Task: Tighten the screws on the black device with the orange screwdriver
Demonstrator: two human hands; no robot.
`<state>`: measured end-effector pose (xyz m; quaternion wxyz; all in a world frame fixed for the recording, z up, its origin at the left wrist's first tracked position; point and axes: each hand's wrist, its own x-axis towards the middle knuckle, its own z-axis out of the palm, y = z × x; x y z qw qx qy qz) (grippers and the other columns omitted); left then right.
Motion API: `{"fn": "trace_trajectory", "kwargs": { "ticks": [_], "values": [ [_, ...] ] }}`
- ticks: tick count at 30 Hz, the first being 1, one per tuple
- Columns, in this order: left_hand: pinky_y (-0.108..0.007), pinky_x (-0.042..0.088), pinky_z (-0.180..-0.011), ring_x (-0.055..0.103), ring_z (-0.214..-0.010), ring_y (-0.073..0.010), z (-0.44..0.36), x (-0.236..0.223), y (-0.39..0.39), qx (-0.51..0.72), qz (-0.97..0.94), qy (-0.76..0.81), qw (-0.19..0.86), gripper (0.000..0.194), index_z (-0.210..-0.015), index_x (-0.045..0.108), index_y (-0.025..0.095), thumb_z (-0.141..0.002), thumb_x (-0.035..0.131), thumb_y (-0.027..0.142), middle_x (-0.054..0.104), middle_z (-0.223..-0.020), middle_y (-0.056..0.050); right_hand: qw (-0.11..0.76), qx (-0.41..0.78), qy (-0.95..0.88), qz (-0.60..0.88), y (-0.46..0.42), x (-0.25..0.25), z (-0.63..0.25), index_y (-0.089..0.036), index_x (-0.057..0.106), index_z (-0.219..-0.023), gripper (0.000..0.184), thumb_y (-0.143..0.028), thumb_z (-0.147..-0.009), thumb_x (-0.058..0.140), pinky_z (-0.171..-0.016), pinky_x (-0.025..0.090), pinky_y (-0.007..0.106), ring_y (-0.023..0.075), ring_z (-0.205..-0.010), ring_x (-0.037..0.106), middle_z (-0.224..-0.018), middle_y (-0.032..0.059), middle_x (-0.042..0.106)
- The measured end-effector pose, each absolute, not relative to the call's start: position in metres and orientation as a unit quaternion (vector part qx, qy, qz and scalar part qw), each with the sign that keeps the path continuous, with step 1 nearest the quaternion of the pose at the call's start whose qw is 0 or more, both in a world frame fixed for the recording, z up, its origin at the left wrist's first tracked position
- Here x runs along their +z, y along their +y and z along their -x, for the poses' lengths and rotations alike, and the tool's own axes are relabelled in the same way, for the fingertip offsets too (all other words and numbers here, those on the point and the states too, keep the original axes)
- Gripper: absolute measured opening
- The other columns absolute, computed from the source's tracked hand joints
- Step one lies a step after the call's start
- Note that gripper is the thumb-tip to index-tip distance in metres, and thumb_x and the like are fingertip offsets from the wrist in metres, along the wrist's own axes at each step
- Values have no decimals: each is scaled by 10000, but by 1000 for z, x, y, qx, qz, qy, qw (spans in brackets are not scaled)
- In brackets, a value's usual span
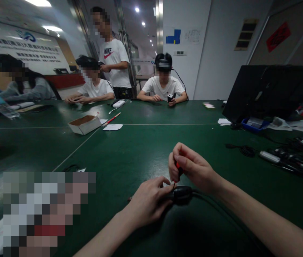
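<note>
The black casing point(182, 195) on the green table point(130, 150) should be light, stiff and rather slippery, so grip its sides at the left end. Your left hand point(151, 198) has its fingers curled around that end; your right hand point(191, 162) pinches a slim red-and-black tool point(178, 166) tightly above it.

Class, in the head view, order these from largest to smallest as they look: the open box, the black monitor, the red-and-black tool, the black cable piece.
1. Black monitor
2. Open box
3. Black cable piece

Red-and-black tool: unsure, as the right hand hides much of it.
</note>
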<state>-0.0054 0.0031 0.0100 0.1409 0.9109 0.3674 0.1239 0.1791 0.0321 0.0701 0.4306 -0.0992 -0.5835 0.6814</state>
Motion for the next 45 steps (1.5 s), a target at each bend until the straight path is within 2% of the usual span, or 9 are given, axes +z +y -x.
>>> {"fn": "trace_trajectory", "kwargs": {
  "ticks": [2,7,12,18,24,33,38,42,45],
  "values": [
    [-349,488,-799,593,-919,-235,5,11,3,123,-909,370,146,379,-1243,553,282,-869,574,226,585,-1110,-61,432,619,-644,122,34,75,-185,-200,503,-865,168,-343,-909,580,-565,447,234,99,-629,524,-773,-16,547],
    [-350,485,-804,595,-944,-238,6,11,3,124,-908,368,156,405,-1250,544,299,-860,582,198,578,-1134,-53,421,335,-816,210,33,93,-200,-184,658,-954,138,-258,-933,542,-650,517,242,89,-707,594,-967,35,548],
    [-355,485,-807,596,-927,-235,6,9,3,130,-909,366,153,359,-1208,569,283,-859,582,199,578,-1134,-57,382,175,-883,208,21,106,-200,-153,616,-1040,206,-112,-944,439,-793,510,283,154,-933,614,-1016,84,643],
    [-346,488,-786,595,-908,-232,4,12,3,121,-909,368,154,246,-1089,615,250,-852,579,196,596,-1088,-56,375,178,-882,226,12,103,-196,-181,532,-900,63,-124,-875,540,-709,524,292,167,-837,637,-949,78,663],
    [-335,489,-768,597,-925,-235,4,16,3,118,-907,370,163,238,-1080,613,239,-850,586,186,593,-1104,-64,392,291,-837,247,11,102,-196,-169,479,-1085,277,-83,-838,570,-755,548,288,142,-861,635,-1045,80,643],
    [-348,483,-802,594,-883,-223,5,9,3,130,-909,368,147,301,-1157,585,265,-860,586,217,580,-1064,-51,406,279,-838,234,17,109,-201,-191,684,-960,151,-125,-829,652,-769,532,283,149,-896,633,-1005,41,657],
    [-346,484,-802,591,-887,-225,5,10,3,133,-910,365,146,291,-1155,588,260,-867,576,217,585,-1066,-58,385,286,-850,218,15,112,-200,-186,654,-993,220,-57,-826,596,-836,516,319,174,-973,626,-1062,58,666],
    [-328,484,-785,595,-912,-228,5,9,3,128,-911,361,151,231,-1092,610,240,-869,562,206,594,-1072,-61,393,279,-840,248,14,107,-197,-180,560,-829,143,-129,-776,682,-677,511,292,149,-772,609,-896,39,648],
    [-342,483,-793,592,-922,-235,5,9,3,125,-909,369,150,260,-1108,606,250,-854,578,201,589,-1085,-59,402,295,-824,269,14,103,-196,-190,524,-899,194,-110,-786,660,-667,516,281,138,-763,609,-892,30,641]
  ]
}}
